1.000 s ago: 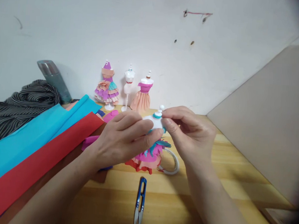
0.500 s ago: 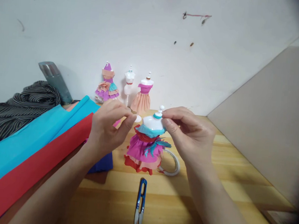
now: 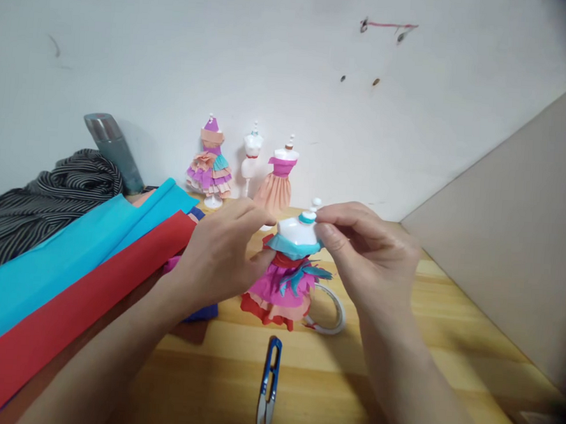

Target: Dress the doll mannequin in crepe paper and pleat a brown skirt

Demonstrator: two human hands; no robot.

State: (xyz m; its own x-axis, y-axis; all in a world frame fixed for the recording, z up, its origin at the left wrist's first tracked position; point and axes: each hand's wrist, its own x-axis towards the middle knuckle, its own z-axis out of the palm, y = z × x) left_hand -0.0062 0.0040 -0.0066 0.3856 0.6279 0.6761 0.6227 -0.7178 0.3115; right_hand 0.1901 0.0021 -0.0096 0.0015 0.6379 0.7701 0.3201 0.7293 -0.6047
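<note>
A small white dress form [image 3: 295, 231] stands in front of me, slightly tilted, with a teal band at its neck. It wears a light-blue crepe paper strip [image 3: 293, 246] round the chest, a red waist, and a layered magenta, peach and red skirt [image 3: 278, 292] with teal strips at one side. My right hand [image 3: 370, 246] pinches the form's right-hand shoulder at the end of the blue strip. At the other side my left hand [image 3: 228, 247] has thumb and forefinger apart, the thumb against the dress's edge; its other fingers are partly hidden.
Blue-handled thread snips [image 3: 268, 384] lie in front. A white tape roll [image 3: 337, 311] is behind the skirt. Blue crepe paper [image 3: 71, 231] and red crepe paper [image 3: 80, 302] lie left, near striped cloth [image 3: 54, 198] and a bottle [image 3: 116, 154]. Several dress forms [image 3: 253, 146] stand by the wall.
My left thumb and forefinger have parted from a pinch and moved right, up to the dress form's side. My right hand keeps its pinch at the shoulder. The view has shifted slightly.
</note>
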